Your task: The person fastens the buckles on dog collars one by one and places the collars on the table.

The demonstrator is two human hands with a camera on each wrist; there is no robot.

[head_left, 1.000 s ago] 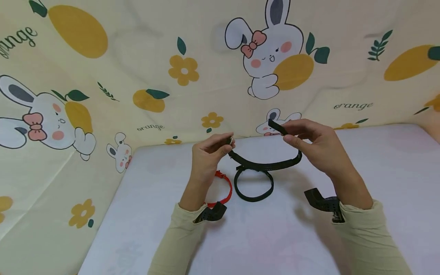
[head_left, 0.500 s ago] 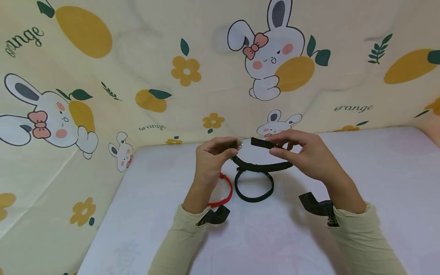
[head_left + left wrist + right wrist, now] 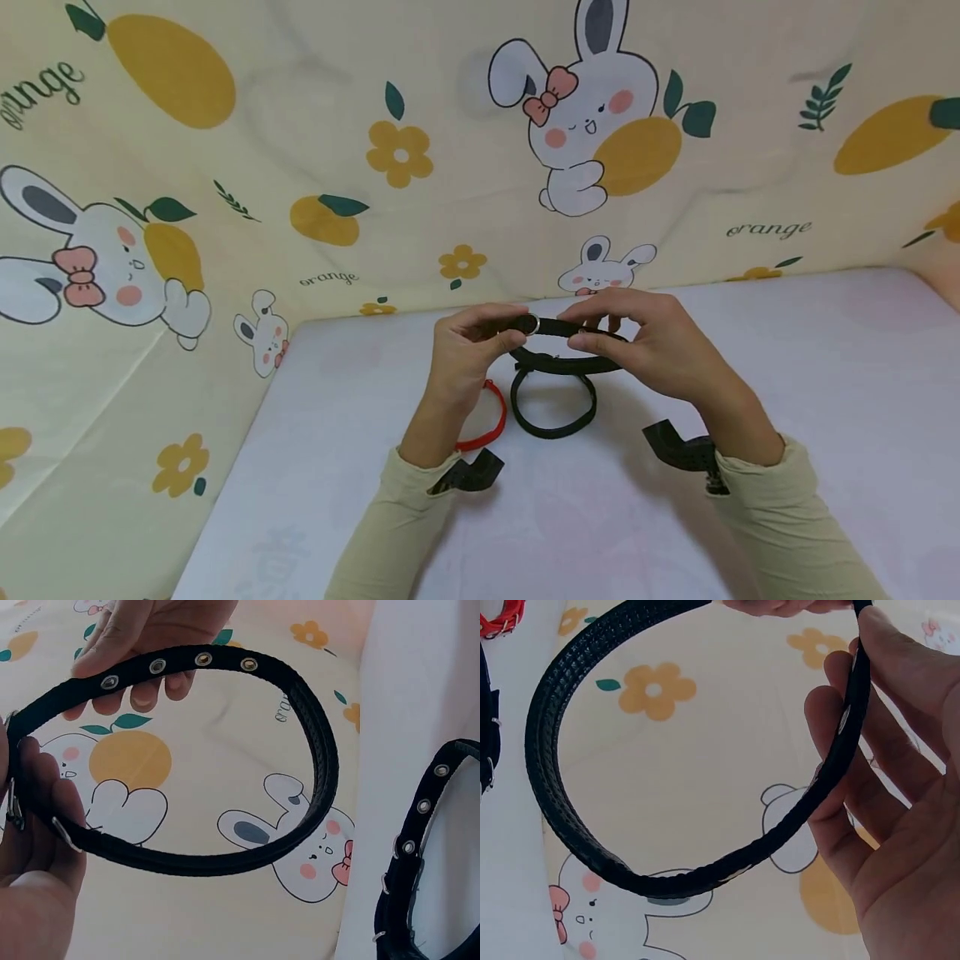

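A black collar with metal eyelets hangs in a loop between both hands above the table. My left hand pinches its buckle end, where metal rings show. My right hand holds the eyelet end between thumb and fingers, and that end meets the buckle by the left fingers. In the left wrist view several eyelets line the upper part of the collar. The right wrist view shows the quilted inner side of the collar; the buckle is hidden there.
A second black collar lies looped on the white table just below the held one. Left of it lies a red collar, partly hidden by the left arm. A patterned cloth stands behind.
My right hand has moved left and brought the strap's free end from well apart to the buckle. The held loop has become narrower. My left hand has shifted slightly right.
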